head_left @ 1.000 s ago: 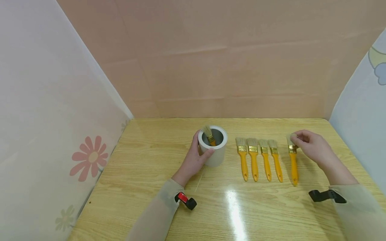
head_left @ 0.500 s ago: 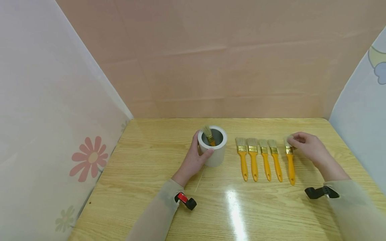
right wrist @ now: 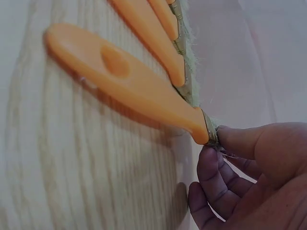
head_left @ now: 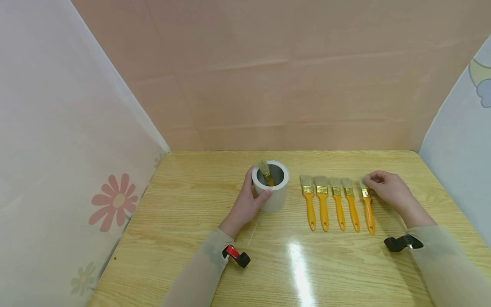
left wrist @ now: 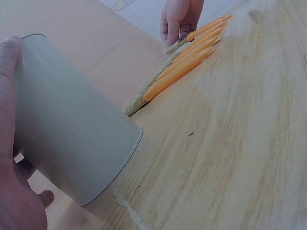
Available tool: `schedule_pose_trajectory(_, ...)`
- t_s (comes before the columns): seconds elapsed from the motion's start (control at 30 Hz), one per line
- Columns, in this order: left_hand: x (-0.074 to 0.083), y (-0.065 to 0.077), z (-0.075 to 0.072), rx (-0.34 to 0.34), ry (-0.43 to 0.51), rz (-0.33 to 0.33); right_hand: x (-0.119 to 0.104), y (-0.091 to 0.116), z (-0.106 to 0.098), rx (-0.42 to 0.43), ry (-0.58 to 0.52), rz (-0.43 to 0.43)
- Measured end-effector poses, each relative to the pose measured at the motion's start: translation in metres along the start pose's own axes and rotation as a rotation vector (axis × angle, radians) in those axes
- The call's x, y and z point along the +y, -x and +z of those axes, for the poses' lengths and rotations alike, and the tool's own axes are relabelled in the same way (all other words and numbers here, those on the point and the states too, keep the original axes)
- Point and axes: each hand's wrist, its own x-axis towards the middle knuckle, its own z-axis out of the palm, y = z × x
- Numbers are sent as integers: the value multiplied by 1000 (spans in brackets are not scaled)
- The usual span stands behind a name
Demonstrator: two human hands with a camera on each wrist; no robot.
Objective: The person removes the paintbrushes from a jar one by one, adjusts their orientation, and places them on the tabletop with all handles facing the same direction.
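Note:
A white cylindrical can (head_left: 273, 201) stands on the table, and my left hand (head_left: 246, 207) grips it around its left side. Inside leans one paintbrush (head_left: 267, 174), bristles up. My right hand (head_left: 391, 190) pinches the bristles of the rightmost paintbrush (head_left: 368, 213), whose orange handle points toward me. In the right wrist view, thumb and fingers meet at this brush's bristle end, next to the metal band. Left of it lie several more paintbrushes (head_left: 323, 209) in a row, bristles away from me. The can's wall (left wrist: 72, 120) fills much of the left wrist view.
The wooden table (head_left: 184, 192) carries everything. A pinkish-brown backdrop (head_left: 268, 85) rises behind its far edge. White patterned panels (head_left: 76, 140) flank the left and right sides. A bright reflection lies on the table's front middle.
My right hand has slid the rightmost paintbrush leftward, closer to the row, with its handle now slightly slanted. My left hand and the can have stayed put.

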Motion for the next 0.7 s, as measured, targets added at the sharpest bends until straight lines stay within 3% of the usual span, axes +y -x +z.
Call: schedule_pose_trajectory(0.7, 3, 1, -1, -2, -3, -5, 2, -7, 8, 26, 105, -35)
